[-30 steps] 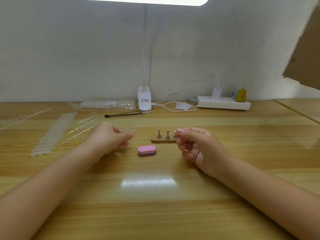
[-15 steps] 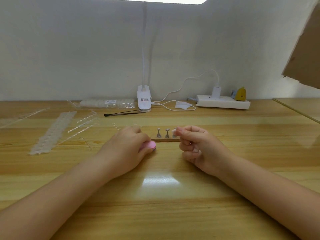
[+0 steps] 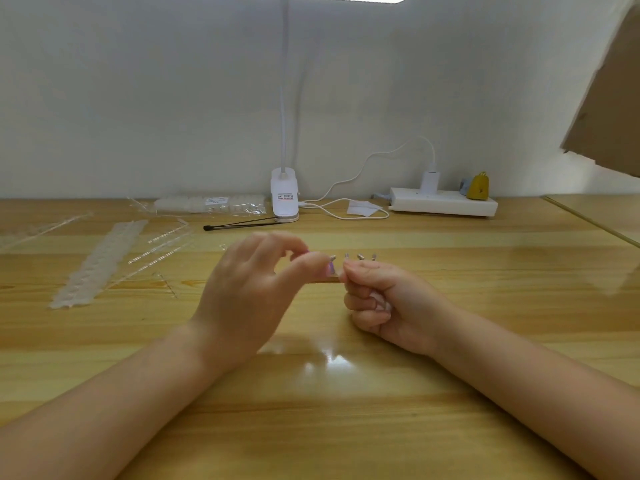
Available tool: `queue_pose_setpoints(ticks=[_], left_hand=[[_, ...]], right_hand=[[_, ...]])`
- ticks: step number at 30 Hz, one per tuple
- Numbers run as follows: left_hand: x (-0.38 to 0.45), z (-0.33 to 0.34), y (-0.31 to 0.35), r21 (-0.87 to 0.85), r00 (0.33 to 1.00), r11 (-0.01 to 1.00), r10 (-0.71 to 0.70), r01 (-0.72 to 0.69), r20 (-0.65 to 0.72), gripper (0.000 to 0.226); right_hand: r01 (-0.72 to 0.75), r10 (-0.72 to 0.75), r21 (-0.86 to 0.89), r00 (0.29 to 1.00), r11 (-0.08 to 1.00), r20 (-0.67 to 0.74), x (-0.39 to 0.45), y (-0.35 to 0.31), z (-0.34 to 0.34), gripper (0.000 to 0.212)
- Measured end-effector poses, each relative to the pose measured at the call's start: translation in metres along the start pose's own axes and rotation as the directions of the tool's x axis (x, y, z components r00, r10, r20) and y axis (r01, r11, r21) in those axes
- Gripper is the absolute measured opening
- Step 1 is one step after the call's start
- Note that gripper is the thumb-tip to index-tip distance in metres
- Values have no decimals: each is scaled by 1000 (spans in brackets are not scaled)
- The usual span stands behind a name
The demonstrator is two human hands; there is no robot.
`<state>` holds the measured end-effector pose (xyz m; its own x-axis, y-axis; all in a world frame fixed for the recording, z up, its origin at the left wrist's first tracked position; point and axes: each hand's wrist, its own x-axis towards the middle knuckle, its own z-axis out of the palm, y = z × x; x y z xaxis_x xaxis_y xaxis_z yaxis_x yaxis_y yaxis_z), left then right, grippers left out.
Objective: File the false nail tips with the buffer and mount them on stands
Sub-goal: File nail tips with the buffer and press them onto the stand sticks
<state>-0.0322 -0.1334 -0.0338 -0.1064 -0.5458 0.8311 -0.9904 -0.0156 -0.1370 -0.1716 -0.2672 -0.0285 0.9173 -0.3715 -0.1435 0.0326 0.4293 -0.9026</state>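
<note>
Left hand (image 3: 249, 299) held the buffer (image 3: 330, 269) pinched between thumb and fingers, raised just in front of the stands (image 3: 360, 257). Right hand (image 3: 384, 299) was curled, fingertips pinched as if on a nail tip, though none could be made out. Stands appeared unmounted; strips of tips (image 3: 100, 261) lay on the table (image 3: 311, 427), so filing seemed barely begun.
</note>
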Motion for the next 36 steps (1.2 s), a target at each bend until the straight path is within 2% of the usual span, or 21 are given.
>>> queue_pose_setpoints(ticks=[3, 4, 6, 8, 9, 11, 13, 16, 18, 21, 23, 26, 28, 30, 32, 34, 36], left_hand=[[0, 5, 13, -12, 978, 978, 208, -209, -24, 29], [-1, 4, 13, -18, 979, 979, 203, -202, 12, 27], [-1, 1, 5, -20, 994, 997, 73, -71, 84, 28], [-1, -1, -1, -31, 997, 999, -35, 37, 73, 32], [0, -1, 1, -48, 998, 998, -39, 41, 40, 33], [1, 2, 11, -60, 999, 997, 41, -43, -32, 30], [2, 4, 17, -58, 996, 995, 82, -84, -43, 28], [3, -1, 6, -58, 998, 997, -42, 44, 40, 22], [3, -4, 3, -82, 996, 993, -87, 90, 33, 18], [7, -3, 15, -153, 999, 988, -27, 23, -24, 15], [5, 0, 17, -131, 1000, 991, 6, -5, 8, 14], [0, 0, 6, -77, 993, 992, -97, 102, 70, 16], [1, -2, 6, -94, 995, 991, -99, 99, 10, 18], [5, -2, 13, -110, 998, 994, -33, 27, -48, 15], [5, 0, 18, -103, 1000, 994, -22, 20, -10, 12], [2, 1, 12, -88, 994, 992, -84, 91, 75, 15], [1, 0, 7, -99, 990, 987, -118, 125, 73, 19]], right_hand=[[9, -8, -11, 999, 1000, 45, -1, 0, -1, 6], [4, -3, -13, 998, 1000, 55, -1, 0, -1, 6], [-9, 9, -4, 999, 1000, 39, -1, -1, -1, 10], [4, -4, -14, 1000, 1000, 12, -1, -1, -1, 16], [18, -18, -30, 1000, 999, 11, -1, -1, -1, 15], [53, -52, -50, 998, 997, 30, -2, 1, 0, 11], [79, -78, -53, 997, 995, 29, -3, 1, -1, 16], [114, -115, -26, 993, 993, -21, -2, 0, -2, 10], [136, -137, -8, 989, 991, -60, -2, -1, -2, 8], [146, -147, -38, 989, 989, -34, -3, 0, -1, 9], [140, -142, -64, 990, 988, -13, -4, 0, 0, 10], [142, -144, -68, 989, 988, -27, -5, 0, -1, 11], [144, -146, -68, 989, 987, -28, -4, 1, 0, 9], [145, -147, -77, 989, 986, -26, -4, 1, 0, 8], [142, -145, -86, 989, 986, -23, -4, 0, 0, 9], [141, -144, -79, 989, 987, -28, -4, 0, 0, 11], [141, -144, -84, 989, 986, -28, -4, 0, 0, 12]])
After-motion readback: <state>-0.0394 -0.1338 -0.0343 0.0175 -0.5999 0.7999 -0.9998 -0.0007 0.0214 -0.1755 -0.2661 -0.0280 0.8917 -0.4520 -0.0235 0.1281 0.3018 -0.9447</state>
